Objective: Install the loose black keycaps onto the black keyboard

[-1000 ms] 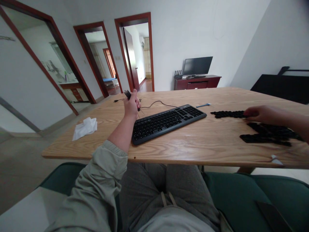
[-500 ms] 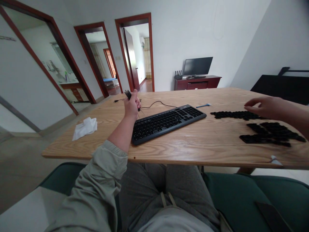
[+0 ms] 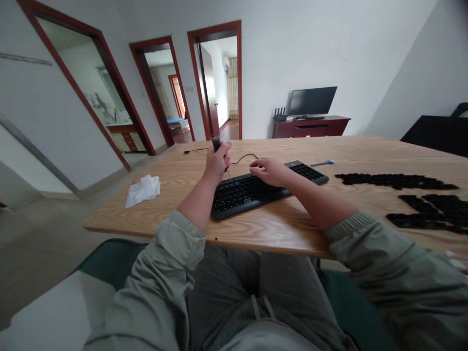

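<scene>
My left hand [image 3: 218, 160] is closed around a black keycap puller [image 3: 216, 142], held upright. Its thin wire prongs point down at the upper left part of the black keyboard [image 3: 252, 207]. Over the middle of the keyboard hovers my right hand [image 3: 272, 172], palm down with loosely curled fingers. Thumb and index fingertips look slightly apart, and nothing shows between them. Loose black keycaps [image 3: 397, 182] lie in rows on the table to the right. A second group of keycaps [image 3: 433, 212] sits nearer to me.
A crumpled white tissue [image 3: 143, 190] lies left on the wooden table [image 3: 175, 222]. Behind the keyboard runs its black cable [image 3: 245, 156], and a small blue brush [image 3: 323, 163] rests at the back right. Farther off, a monitor [image 3: 313, 101] stands on a red-brown cabinet [image 3: 310, 128].
My right hand has moved left from above the loose keycaps to over the keyboard. The left hand keeps hold of the keycap puller above the keyboard's left end. The view has turned slightly left.
</scene>
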{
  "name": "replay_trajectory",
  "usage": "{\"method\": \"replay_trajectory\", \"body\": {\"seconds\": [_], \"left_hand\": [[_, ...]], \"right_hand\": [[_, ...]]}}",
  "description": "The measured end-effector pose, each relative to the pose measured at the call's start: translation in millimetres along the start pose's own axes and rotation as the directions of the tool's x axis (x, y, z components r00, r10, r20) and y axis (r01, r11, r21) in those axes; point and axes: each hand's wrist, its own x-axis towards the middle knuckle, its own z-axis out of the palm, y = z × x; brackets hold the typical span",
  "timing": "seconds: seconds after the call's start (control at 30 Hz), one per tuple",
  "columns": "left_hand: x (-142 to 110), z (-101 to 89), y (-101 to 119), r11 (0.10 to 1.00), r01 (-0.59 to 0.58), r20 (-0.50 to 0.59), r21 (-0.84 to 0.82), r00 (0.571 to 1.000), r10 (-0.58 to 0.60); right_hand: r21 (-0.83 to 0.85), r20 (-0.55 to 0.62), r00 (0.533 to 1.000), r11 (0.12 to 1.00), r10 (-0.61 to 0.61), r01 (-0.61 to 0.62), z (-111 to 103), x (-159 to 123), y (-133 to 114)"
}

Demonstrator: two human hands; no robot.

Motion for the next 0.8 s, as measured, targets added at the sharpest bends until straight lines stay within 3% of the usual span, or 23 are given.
{"method": "replay_trajectory", "body": {"seconds": [0.13,0.3,0.47,0.67,0.8], "left_hand": [[0.4,0.5,0.3,0.998,0.029,0.055,-0.061,0.998,-0.025],[0.1,4.0,-6.7,0.993,0.108,0.113,-0.042,0.988,-0.103],[-1.8,5.5,-10.4,0.998,0.028,0.096,0.048,0.995,-0.032],[-12.3,18.3,-8.5,0.993,0.045,0.051,0.106,0.997,-0.050],[-20.9,28.2,-2.4,0.964,-0.122,0.130,0.235,0.987,0.094]], "right_hand": [[-0.011,0.021,0.999,0.999,-0.037,0.038,22.5,9.3,4.3],[0.081,-0.047,0.999,0.996,-0.026,0.030,17.4,-2.2,2.6],[0.236,-0.137,0.991,0.971,-0.011,0.044,12.1,-9.0,-22.3],[0.425,-0.138,0.990,0.901,-0.030,0.087,17.7,-10.0,-48.4],[0.391,-0.232,0.973,0.916,0.010,0.084,17.8,-12.3,-51.5]]}}
